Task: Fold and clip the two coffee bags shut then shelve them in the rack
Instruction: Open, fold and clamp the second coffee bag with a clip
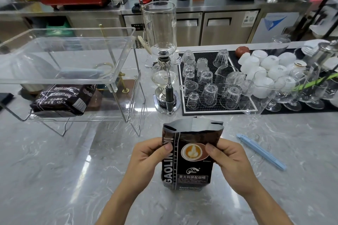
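Both the left hand (149, 155) and right hand (225, 157) are pinching the upright, unfolded coffee bag (190, 159) by its sides, risking spilled beans if it is tipping before the blue clip (261, 151), lying right of the bag, is being fitted.

The room was brightly and evenly lit from overhead. Pale glare streaked the marble counter (54, 170) and glinted off the clear rack (117, 56) and the upturned glasses (208, 82). Shadows were soft and faint. The wide lens bowed straight lines near the edges, and the far corners were smeared and blurry.
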